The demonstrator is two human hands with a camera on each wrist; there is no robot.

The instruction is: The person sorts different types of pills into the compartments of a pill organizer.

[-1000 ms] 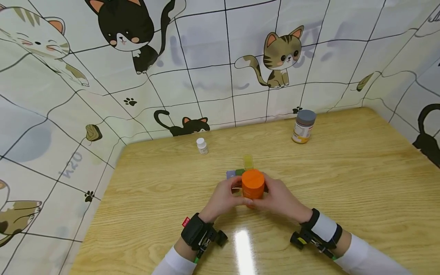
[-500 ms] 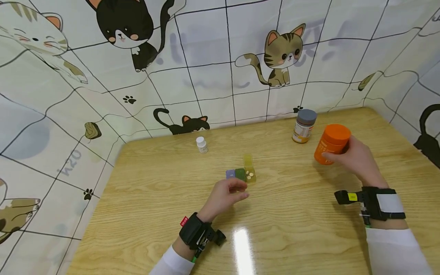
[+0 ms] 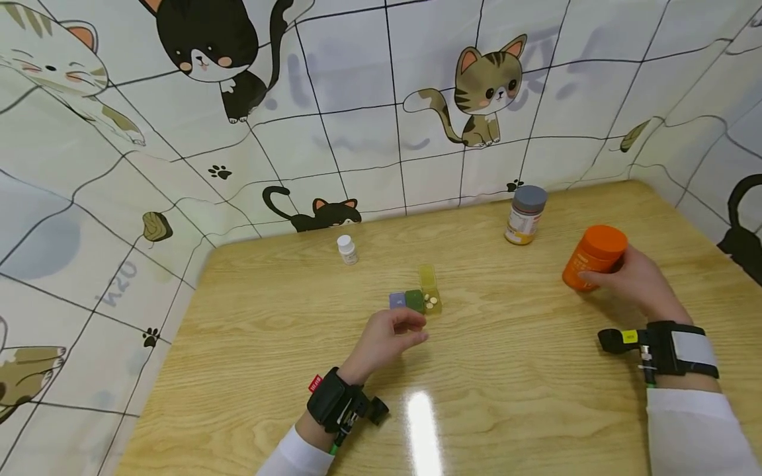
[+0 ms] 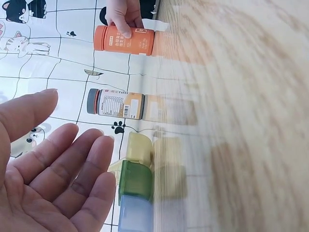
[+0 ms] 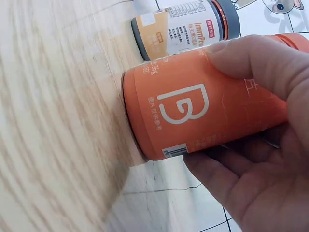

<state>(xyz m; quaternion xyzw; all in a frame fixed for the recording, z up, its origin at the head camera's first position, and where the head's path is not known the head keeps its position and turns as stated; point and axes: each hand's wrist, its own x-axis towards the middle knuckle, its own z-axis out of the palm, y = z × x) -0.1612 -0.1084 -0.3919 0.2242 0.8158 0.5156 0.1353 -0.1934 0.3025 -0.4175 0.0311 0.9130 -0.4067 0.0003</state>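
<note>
On the right side of the table, my right hand [image 3: 645,284] grips an orange supplement bottle [image 3: 586,268] with an orange lid. Thumb and fingers lie on either side of the bottle in the right wrist view, and its base is at the tabletop. My left hand [image 3: 387,337] hovers just in front of a small pill organizer [image 3: 415,301], fingers loosely bent, holding nothing. The organizer has blue, green and yellow compartments. Its yellow lid [image 3: 427,277] stands open, and several pale tablets [image 3: 431,302] lie inside that compartment.
A grey-capped supplement bottle [image 3: 525,215] stands at the back right, left of the orange one. Toward the back left is a small white bottle [image 3: 347,250]. Cat-printed sheeting [image 3: 357,145] rises behind the wooden table [image 3: 268,317].
My right hand has carried the orange bottle from above the organizer to the right and down to the table. My left hand has let go of it and stayed near the organizer.
</note>
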